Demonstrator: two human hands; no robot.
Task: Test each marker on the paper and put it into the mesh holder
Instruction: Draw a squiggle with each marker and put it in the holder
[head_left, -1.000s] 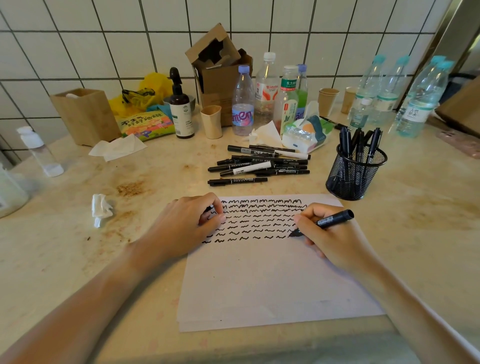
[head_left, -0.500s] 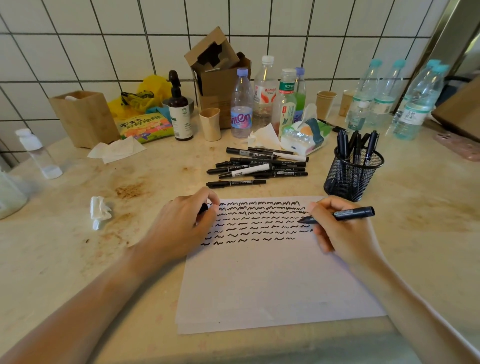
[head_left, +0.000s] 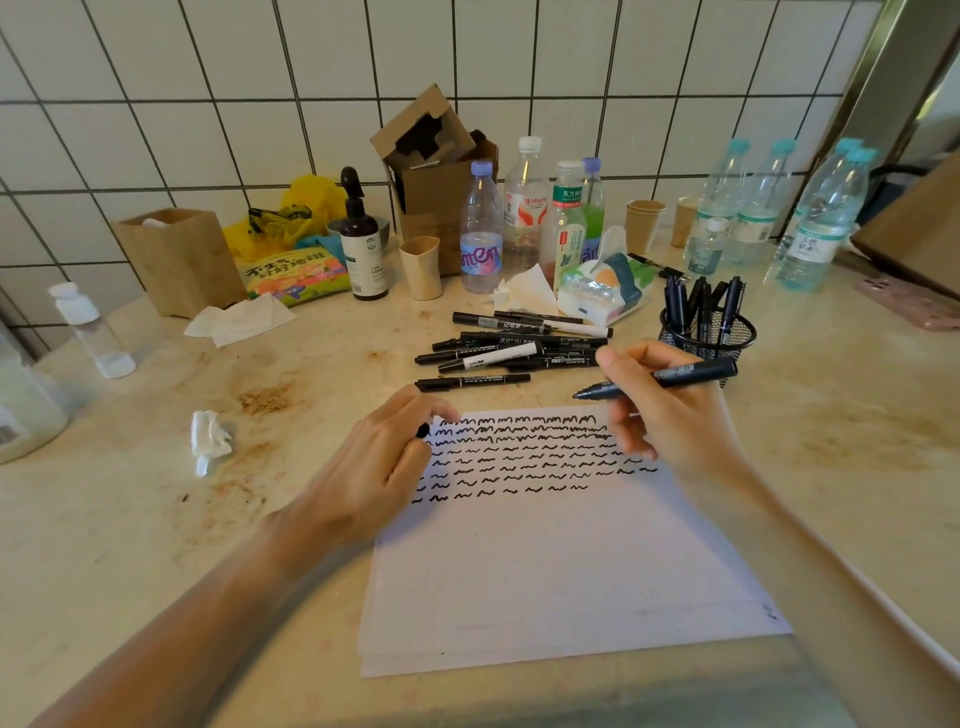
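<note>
A white paper (head_left: 561, 571) lies on the counter, its top part filled with rows of black squiggles. My right hand (head_left: 670, 415) holds an uncapped black marker (head_left: 675, 376) lifted above the paper's top right corner, tip pointing left. My left hand (head_left: 374, 467) rests on the paper's top left corner with its fingers curled round a small black marker cap (head_left: 423, 431). Several black markers (head_left: 514, 348) lie in a loose pile behind the paper. The black mesh holder (head_left: 709, 332) stands behind my right hand with several markers upright in it.
Along the tiled wall stand water bottles (head_left: 524, 208), a cardboard box (head_left: 441, 171), paper cups (head_left: 644, 223), a dark pump bottle (head_left: 361, 244), a wooden box (head_left: 179, 257) and a tissue pack (head_left: 602, 286). A crumpled tissue (head_left: 208, 436) lies left of the paper. A pink phone (head_left: 909, 306) lies at far right.
My right hand has lifted the marker off the paper and carried it up and right, toward the mesh holder. My left hand has stayed on the paper's corner.
</note>
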